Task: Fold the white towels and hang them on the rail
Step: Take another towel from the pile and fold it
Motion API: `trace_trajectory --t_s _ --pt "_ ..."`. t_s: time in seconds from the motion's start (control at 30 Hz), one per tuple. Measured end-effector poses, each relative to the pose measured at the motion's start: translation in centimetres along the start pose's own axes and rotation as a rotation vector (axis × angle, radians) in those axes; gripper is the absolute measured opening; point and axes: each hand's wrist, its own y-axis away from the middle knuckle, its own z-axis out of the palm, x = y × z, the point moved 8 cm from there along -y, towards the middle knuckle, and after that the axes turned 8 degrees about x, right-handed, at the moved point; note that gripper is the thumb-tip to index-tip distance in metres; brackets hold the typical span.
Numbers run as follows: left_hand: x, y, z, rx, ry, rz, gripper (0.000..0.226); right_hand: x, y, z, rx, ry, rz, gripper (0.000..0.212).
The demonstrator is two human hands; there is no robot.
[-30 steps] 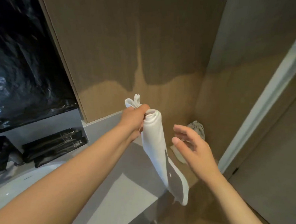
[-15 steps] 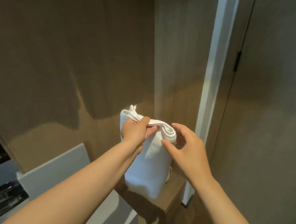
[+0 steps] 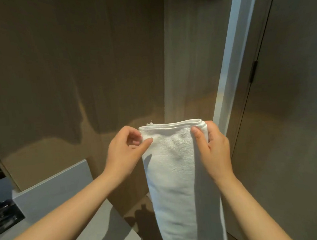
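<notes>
White terry — soft, light, limp — is judged best held along its folded top edge: the left corner is pinched by the left hand (image 3: 124, 149), the towel (image 3: 175, 165) hangs before the brown wall (image 3: 76, 69), and the right corner is clamped by the right hand (image 3: 213, 150). Its lower end is cut off, and no rail can be made out.

Free air lies above and to the left of the folded white towel (image 3: 175, 165). A brown wood-grain wall panel (image 3: 76, 69) stands behind it. A white vertical door frame (image 3: 230, 69) rises just beside the right hand (image 3: 214, 151). A grey stone table (image 3: 108, 228) fills the lower left, under the left hand (image 3: 124, 153).
</notes>
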Motion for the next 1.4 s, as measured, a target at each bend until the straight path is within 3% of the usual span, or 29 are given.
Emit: trace_trajectory --t_s 0.07,0.2,0.3,0.37,0.5,0.7,1.0,1.17,1.33,1.4 --pt "-1.4 0.6 0.2 -0.038 -0.006 -0.04 0.042 -0.4 -0.8 -0.4 -0.032 0.03 -0.028 0.014" --pt "-5.3 2.9 3.8 -0.304 0.155 -0.386 0.101 -2.2 -1.9 -1.8 -0.05 0.061 -0.083 0.018" --pt "-4.9 4.8 6.4 -0.505 0.158 -0.398 0.118 -4.2 -2.6 -3.3 -0.026 0.055 -0.143 0.026" --pt "-3.4 5.2 7.8 -0.55 0.345 -0.462 0.125 -5.1 -3.1 -4.2 -0.016 0.041 -0.16 0.024" --pt "0.6 4.0 9.5 -0.641 0.673 -0.593 0.106 -5.9 -4.4 -5.6 -0.005 0.016 -0.152 0.019" --pt "2.6 4.2 10.4 -0.754 0.592 -0.576 0.071 -7.4 -5.4 -5.8 -0.074 -0.035 -0.135 0.026" --pt "4.2 4.2 10.4 -0.724 0.816 -0.609 0.064 -7.8 -5.8 -5.2 -0.135 -0.141 -0.11 0.023" --pt "4.5 2.1 6.9 -0.568 0.746 -0.449 0.084 -6.0 -6.0 -6.2 -0.054 -0.081 -0.062 0.024" --pt "5.0 2.3 4.4 -0.522 0.577 -0.204 0.063 -4.9 -6.4 -6.4 0.049 -0.023 -0.044 0.024" --pt "4.6 2.3 3.3 -0.415 0.534 -0.18 0.045 -5.0 -6.5 -6.0 0.052 -0.02 -0.042 0.022"
